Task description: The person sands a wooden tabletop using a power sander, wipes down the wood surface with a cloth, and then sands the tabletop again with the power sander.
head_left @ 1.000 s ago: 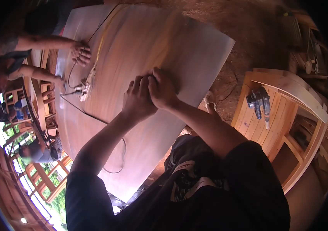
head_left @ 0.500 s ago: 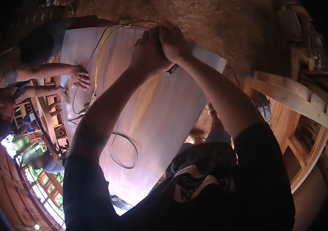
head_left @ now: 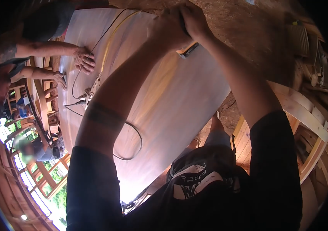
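Note:
Both my hands are at the far end of a wide, smooth wooden board [head_left: 164, 104], gripping one tool that rests on its surface. My left hand [head_left: 169, 30] is wrapped over the tool, with my right hand [head_left: 194, 21] closed beside it. Most of the tool is covered by the hands. Its yellow-and-black end with a flat base [head_left: 188, 51], like a sander's, shows below them. A yellow cord [head_left: 112, 44] and a thin black cable run along the board, and plug connectors [head_left: 85, 98] lie left of my left forearm.
A co-worker's two hands, one of them the nearer hand [head_left: 84, 59], rest at the board's left edge. A looped cable [head_left: 141, 142] lies on the board. Curved wooden frames [head_left: 302, 107] stand at right, stacked timber [head_left: 314, 57] behind them. Another person [head_left: 40, 150] is farther left.
My hands and the tool have moved up and right in the view, farther along the board. The view has shifted slightly. The co-worker's hands stay at the left edge.

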Demonstrator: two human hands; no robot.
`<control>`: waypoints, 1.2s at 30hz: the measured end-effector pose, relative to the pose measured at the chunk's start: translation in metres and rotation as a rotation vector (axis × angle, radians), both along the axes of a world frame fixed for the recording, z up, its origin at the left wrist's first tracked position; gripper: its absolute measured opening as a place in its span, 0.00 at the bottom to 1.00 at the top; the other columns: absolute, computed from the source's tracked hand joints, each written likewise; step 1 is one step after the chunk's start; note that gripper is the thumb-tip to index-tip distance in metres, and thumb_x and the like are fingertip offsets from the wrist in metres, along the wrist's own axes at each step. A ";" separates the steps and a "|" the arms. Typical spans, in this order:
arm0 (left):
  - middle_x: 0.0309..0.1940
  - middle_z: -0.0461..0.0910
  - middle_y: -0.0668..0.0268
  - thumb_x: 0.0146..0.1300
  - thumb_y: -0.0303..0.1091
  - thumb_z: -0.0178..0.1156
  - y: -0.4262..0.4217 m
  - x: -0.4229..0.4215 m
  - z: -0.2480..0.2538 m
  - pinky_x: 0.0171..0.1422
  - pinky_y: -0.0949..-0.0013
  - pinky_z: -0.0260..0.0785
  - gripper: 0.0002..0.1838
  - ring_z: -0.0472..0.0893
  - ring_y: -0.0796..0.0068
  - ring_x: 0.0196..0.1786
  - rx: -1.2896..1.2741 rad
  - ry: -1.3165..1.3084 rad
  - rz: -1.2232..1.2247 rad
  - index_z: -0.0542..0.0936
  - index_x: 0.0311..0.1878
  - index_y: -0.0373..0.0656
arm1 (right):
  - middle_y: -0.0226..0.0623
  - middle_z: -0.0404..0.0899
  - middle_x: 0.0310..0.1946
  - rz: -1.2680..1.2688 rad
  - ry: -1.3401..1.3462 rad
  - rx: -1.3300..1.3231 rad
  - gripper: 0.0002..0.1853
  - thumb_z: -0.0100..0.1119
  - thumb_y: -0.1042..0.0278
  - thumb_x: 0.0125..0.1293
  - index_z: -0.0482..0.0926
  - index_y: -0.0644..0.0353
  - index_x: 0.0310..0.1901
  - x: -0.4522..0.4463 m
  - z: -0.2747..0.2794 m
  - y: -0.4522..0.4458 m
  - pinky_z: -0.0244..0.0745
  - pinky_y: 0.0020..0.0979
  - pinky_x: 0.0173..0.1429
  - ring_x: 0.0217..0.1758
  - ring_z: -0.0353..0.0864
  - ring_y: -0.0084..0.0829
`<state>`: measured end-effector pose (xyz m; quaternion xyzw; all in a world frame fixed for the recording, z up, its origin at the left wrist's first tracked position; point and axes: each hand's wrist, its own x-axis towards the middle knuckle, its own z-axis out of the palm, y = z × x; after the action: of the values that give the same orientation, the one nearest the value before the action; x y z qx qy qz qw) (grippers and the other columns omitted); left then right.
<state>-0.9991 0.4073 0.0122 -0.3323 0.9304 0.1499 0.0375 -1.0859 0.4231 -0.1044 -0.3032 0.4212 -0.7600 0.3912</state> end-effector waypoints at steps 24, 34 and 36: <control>0.48 0.77 0.51 0.49 0.39 0.66 0.166 0.359 -0.021 0.53 0.53 0.76 0.29 0.80 0.50 0.51 -0.099 0.265 0.069 0.75 0.54 0.36 | 0.42 0.82 0.37 0.133 0.291 0.219 0.11 0.42 0.69 0.69 0.76 0.63 0.41 0.329 0.028 0.174 0.74 0.35 0.53 0.43 0.81 0.33; 0.56 0.76 0.50 0.48 0.37 0.70 0.232 0.525 -0.018 0.60 0.49 0.69 0.34 0.75 0.51 0.61 -0.001 0.225 0.299 0.73 0.58 0.32 | 0.43 0.83 0.37 0.344 0.281 0.163 0.10 0.42 0.70 0.71 0.75 0.64 0.40 0.493 0.043 0.222 0.74 0.36 0.52 0.42 0.81 0.34; 0.56 0.76 0.50 0.48 0.36 0.70 0.248 0.556 -0.016 0.59 0.49 0.69 0.34 0.75 0.51 0.60 -0.005 0.229 0.345 0.73 0.58 0.31 | 0.43 0.82 0.37 0.380 0.293 0.137 0.10 0.42 0.70 0.71 0.74 0.63 0.40 0.524 0.043 0.234 0.74 0.36 0.52 0.42 0.81 0.36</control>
<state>-0.4432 0.6550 -0.0039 -0.4675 0.8583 0.1886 -0.0954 -0.5618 0.6567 -0.0612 -0.4568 0.4596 -0.5901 0.4816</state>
